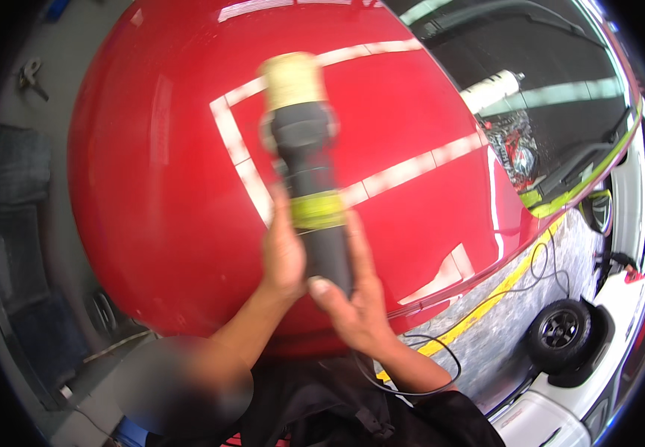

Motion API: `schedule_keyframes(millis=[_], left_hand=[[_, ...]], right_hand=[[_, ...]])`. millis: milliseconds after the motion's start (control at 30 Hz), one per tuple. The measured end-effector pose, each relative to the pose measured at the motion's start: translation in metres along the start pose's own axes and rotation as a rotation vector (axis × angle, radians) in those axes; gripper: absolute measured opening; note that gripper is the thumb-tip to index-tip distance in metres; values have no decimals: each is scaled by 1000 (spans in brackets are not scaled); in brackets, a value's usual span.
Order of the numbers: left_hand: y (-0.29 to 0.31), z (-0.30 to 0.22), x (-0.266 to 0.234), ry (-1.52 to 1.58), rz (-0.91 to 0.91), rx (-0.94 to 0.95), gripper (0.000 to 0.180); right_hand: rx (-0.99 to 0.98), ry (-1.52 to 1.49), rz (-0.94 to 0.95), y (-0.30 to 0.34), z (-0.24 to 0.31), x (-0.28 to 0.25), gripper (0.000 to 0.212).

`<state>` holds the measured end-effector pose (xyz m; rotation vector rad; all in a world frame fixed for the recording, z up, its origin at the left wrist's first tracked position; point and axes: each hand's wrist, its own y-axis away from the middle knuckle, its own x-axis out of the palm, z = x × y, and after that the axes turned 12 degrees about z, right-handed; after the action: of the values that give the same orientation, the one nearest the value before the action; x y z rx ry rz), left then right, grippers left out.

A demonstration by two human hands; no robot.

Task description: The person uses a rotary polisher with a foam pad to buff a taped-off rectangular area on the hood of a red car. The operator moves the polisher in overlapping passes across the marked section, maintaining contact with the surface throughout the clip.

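A black power polisher (pixel 311 160) with a yellow-green band is between my two hands, over the red car hood (pixel 166 238). Its pale yellow pad (pixel 295 78) points away from me and is smeared by motion; I cannot tell whether it touches the paint. My left hand (pixel 285 249) is closed along the left side of the body, near the band. Lower down, my right hand (pixel 356 302) grips the handle from the right, thumb on top. Fingers under the tool are hidden. A black cord (pixel 453 357) loops past my right forearm.
On the windshield (pixel 531 45) lie a white bottle (pixel 492 91) and a clear plastic-wrapped item (pixel 517 153). Green tape (pixel 587 190) edges the glass. To the right, the cord crosses a yellow floor line (pixel 479 313); a white vehicle (pixel 561 406) with a black wheel (pixel 561 333) stands there.
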<state>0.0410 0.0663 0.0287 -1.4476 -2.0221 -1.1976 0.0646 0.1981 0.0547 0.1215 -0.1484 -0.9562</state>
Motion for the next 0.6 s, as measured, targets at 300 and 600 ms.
schedule_keyframes(millis=[300, 600], left_hand=[[-31, 24, 56, -189, 328, 54, 57], [0, -1, 20, -190, 188, 70, 43]], right_hand=[[146, -85, -180, 9, 15, -42, 96], [60, -29, 33, 5, 10, -18, 90]])
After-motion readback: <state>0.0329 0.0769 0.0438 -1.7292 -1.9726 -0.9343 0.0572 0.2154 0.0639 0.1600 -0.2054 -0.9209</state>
